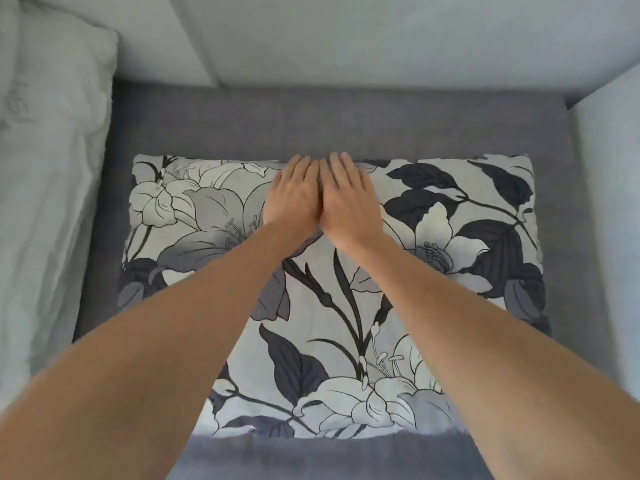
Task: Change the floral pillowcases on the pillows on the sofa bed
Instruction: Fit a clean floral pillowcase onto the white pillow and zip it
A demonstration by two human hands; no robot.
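A pillow in a floral pillowcase [433,306], grey and black lilies on a pale ground, lies flat on the grey sofa bed [242,126]. My left hand [294,195] and my right hand [349,199] lie side by side, palms down with straight fingers, pressing on the pillow near the middle of its far edge. The two hands touch each other along the thumbs. Both forearms cross the pillow and hide part of its left and lower areas.
A crumpled white duvet or pillow [48,174] lies along the left side of the sofa bed. Pale walls or panels [346,36] stand behind and a pale surface [609,202] borders the right side. Grey sofa fabric shows around the pillow.
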